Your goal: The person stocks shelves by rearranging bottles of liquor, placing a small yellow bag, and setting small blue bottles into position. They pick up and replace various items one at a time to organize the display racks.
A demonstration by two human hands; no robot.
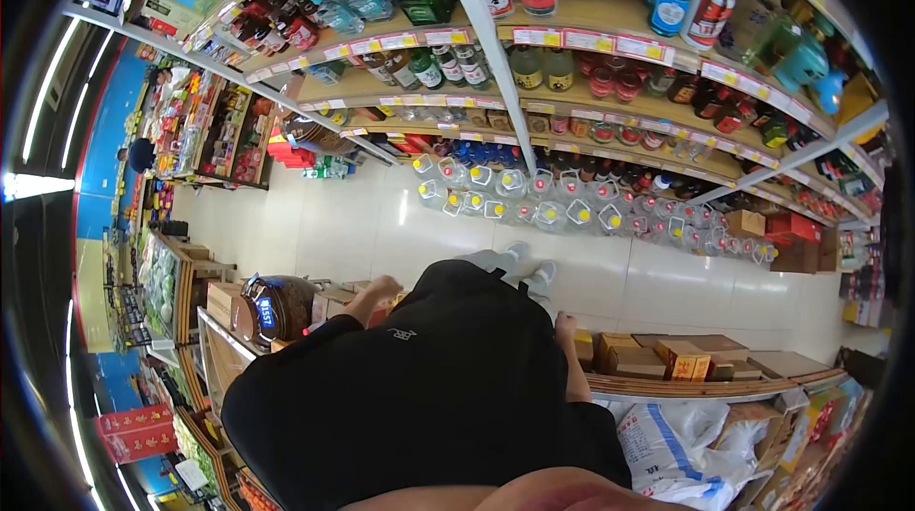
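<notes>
My left hand [384,289] hangs beside my black shirt [429,387], out over the floor. No object shows in it, and its fingers are too small to make out. Close to my left forearm stands a large brown jar [286,309] with a blue number label. My right hand [566,324] hangs at my other side, its fingers mostly turned out of sight. Beside it, cardboard boxes [634,360] sit on a low wooden shelf. Past my shoes [538,273], clear plastic jugs [548,214] with yellow and red caps stand in rows on the floor.
Shelves of bottles [610,42] with price tags rise in front. White plastic bags [681,444] lie on the right. Produce stands [162,282] run along the left, and a person [141,155] is far down that side. Pale floor tiles [334,215] stretch between.
</notes>
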